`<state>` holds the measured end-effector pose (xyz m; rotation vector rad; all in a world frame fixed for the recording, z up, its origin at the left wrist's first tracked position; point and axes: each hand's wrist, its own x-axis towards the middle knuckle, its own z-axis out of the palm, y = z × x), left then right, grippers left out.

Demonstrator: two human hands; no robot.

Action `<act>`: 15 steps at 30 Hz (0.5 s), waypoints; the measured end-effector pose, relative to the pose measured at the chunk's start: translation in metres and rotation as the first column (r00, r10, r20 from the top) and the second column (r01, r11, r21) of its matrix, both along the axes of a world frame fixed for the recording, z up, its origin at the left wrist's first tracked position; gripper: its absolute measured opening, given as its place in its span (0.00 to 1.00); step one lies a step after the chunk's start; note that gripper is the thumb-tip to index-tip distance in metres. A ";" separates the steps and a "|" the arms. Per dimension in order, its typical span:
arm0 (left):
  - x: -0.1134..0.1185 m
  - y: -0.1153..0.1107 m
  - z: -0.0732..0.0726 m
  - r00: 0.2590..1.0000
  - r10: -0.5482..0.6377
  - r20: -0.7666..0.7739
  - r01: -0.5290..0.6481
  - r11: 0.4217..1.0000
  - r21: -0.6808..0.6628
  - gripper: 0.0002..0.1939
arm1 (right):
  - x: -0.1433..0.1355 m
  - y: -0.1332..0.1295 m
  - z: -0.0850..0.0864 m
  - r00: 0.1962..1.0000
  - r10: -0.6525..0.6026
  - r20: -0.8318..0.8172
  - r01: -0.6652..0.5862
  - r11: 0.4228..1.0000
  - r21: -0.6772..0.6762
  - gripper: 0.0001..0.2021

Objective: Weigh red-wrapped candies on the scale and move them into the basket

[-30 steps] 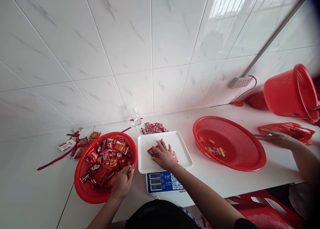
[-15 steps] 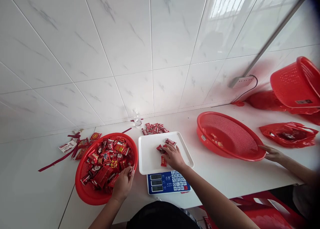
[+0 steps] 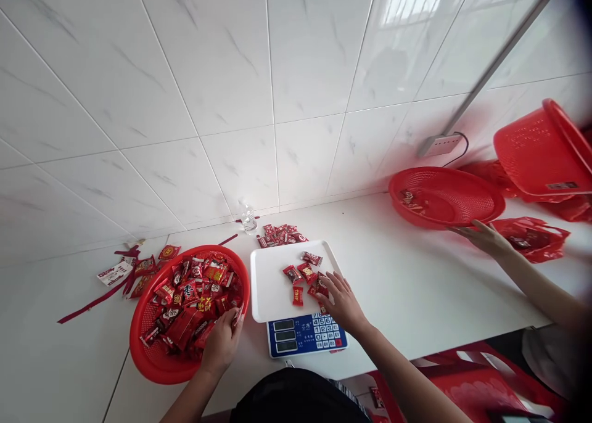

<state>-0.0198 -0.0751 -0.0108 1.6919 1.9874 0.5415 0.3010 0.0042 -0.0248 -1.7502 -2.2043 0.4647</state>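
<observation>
Head view: spread packets [image 3: 308,272] lightly below loosely parted fingers of right hand [image 3: 345,309], not pressing tray [image 3: 268,290] beneath; can't tell grip of left hand [image 3: 221,344] at basket [image 3: 135,340].

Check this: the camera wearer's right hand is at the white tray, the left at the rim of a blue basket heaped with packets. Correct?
Not quite: the basket is red, as the head view shows. The right hand is at the white tray, the left hand at the heaped basket's rim.
</observation>
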 end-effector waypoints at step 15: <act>0.002 0.001 0.003 1.000 0.007 -0.013 -0.007 1.000 -0.020 0.23 | -0.053 0.015 0.000 0.987 -0.046 0.153 0.050 0.999 -0.019 0.29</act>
